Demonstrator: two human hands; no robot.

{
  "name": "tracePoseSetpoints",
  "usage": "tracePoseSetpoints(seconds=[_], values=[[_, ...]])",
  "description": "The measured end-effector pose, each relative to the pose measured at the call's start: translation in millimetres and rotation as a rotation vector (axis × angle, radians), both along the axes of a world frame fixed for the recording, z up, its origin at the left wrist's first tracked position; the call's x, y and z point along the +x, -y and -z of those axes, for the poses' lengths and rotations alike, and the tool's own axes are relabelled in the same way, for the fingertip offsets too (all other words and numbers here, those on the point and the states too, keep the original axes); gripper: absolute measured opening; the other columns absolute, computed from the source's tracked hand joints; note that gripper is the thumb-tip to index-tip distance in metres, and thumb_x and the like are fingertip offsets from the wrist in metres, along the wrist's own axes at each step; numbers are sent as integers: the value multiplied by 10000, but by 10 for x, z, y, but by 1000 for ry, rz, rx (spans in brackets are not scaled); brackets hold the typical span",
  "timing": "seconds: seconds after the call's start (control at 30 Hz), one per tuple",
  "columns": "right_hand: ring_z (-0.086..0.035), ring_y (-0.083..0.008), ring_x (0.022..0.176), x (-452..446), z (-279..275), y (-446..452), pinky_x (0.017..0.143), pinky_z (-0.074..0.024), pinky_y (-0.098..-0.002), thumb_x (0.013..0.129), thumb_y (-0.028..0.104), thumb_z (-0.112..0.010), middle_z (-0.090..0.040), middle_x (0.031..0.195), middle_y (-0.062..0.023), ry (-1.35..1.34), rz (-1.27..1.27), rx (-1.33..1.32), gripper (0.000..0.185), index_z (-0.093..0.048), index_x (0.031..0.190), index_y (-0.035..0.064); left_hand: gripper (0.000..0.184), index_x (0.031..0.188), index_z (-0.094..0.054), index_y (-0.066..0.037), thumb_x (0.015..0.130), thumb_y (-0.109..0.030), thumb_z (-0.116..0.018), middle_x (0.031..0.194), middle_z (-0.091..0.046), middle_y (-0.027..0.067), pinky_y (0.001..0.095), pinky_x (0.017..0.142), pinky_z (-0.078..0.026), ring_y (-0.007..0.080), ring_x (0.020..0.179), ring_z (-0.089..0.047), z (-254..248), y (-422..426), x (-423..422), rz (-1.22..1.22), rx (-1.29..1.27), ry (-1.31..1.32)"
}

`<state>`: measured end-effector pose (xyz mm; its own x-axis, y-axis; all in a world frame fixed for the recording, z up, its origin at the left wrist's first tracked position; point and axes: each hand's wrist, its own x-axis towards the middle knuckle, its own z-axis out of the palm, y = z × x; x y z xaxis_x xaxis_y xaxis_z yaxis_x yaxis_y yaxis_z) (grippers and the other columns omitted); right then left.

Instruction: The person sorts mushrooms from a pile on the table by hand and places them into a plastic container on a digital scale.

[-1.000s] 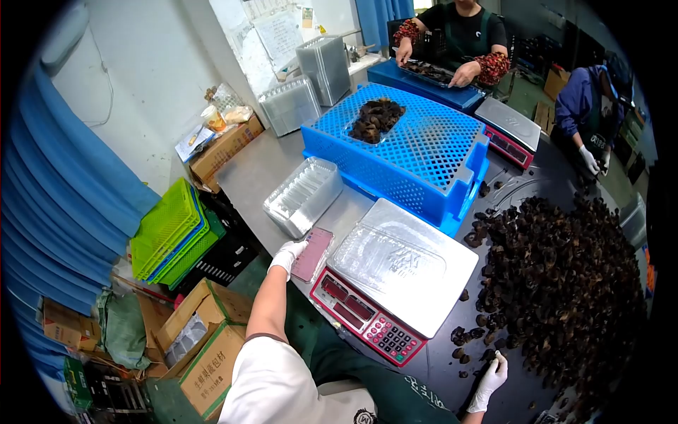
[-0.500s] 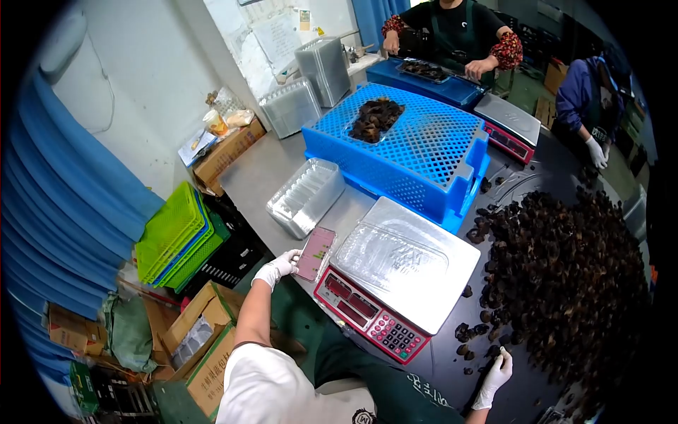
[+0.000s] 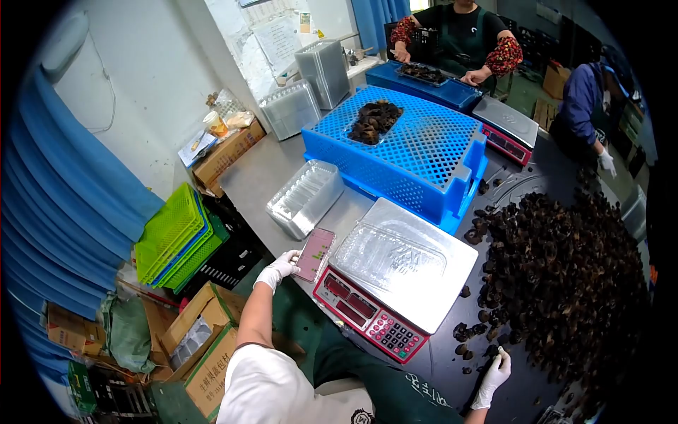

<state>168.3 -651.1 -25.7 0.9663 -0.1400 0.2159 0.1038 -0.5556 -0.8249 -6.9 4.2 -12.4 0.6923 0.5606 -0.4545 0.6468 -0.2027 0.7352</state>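
My left hand (image 3: 277,271), in a white glove, has its fingers closed at the lower left edge of a pink-screened phone (image 3: 316,254) by the table edge. Just right of the phone stands a red-and-silver weighing scale (image 3: 446,300) with a clear plastic tray (image 3: 392,253) on its plate. My right hand (image 3: 495,378), also gloved, is at the near edge of a large pile of dark dried mushroom-like pieces (image 3: 565,283). Its thumb and fingertips are pinched together beside loose pieces; what they hold, if anything, is too small to make out.
A blue crate (image 3: 417,184) carries a filled tray (image 3: 378,121). Clear trays (image 3: 305,198) are stacked beside it. A second scale (image 3: 505,131) stands behind. Across the table one person (image 3: 462,42) handles a filled tray; another (image 3: 586,106) is at the right. Green crates (image 3: 169,233) stand left.
My hands stay almost where they were. The person at the right has lowered a gloved hand, its fingers now spread. The person across has shifted slightly right, hands still at the tray.
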Motion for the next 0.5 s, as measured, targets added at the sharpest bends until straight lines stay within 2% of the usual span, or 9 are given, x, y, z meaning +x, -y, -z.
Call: tracePoseSetpoints(seconds=[0.03, 0.17, 0.33, 0.5], values=[[-642, -190, 837, 1, 3, 1, 773, -494, -291, 879, 18, -523, -686, 938, -117, 7, -4, -6, 166, -640, 984, -35, 644, 1286, -489, -55, 683, 88, -662, 1134, -497, 77, 297, 874, -469, 171, 989, -524, -17, -4, 0, -20, -46, 1], [-644, -194, 843, -1, -26, -18, 781, -495, -295, 876, 16, -523, -686, 940, -120, -28, 9, 16, 166, -639, 983, -35, 626, 1280, -495, -47, 685, 99, -623, 1131, -518, 71, 291, 883, -461, 166, 978, -531, -48, 1, 8, -24, -113, 32], [-644, -193, 853, -10, -49, -32, 792, -492, -288, 878, 16, -518, -686, 944, -120, -4, 4, -3, 172, -638, 988, -37, 629, 1278, -499, -47, 676, 121, -570, 1068, -575, 35, 271, 869, -452, 143, 952, -538, -185, 63, 19, -28, -195, 65], [-643, -188, 859, -8, -30, -24, 797, -491, -286, 879, 12, -514, -685, 949, -117, -13, 4, 7, 175, -637, 992, -41, 615, 1275, -499, -43, 686, 122, -562, 1052, -571, 25, 266, 859, -447, 131, 950, -529, -151, 37, 15, -23, -152, 57]])
